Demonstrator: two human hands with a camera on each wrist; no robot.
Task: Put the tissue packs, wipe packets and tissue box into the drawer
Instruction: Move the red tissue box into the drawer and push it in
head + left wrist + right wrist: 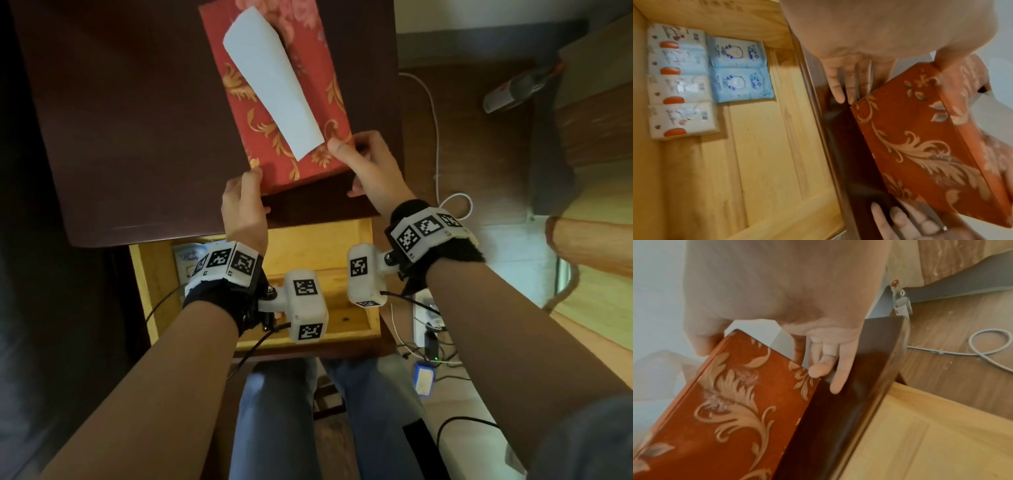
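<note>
Both hands, the left hand [244, 205] and right hand [368, 168], grip the near corners of the red tissue box [284, 102] on the dark counter [130, 120], thumbs on top (packs already inside), so the next move is probably lowering it into the open drawer's [342, 329] bare right side.

Dark wooden tabletop [137, 120] carries the red tissue box [301, 113] at its near edge. Open drawer [760, 146] below the tabletop: tissue packs [680, 81] and wipe packets [740, 69] flat on its floor.

Left hand [244, 205], right hand [368, 168] gripping, arms extended.
</note>
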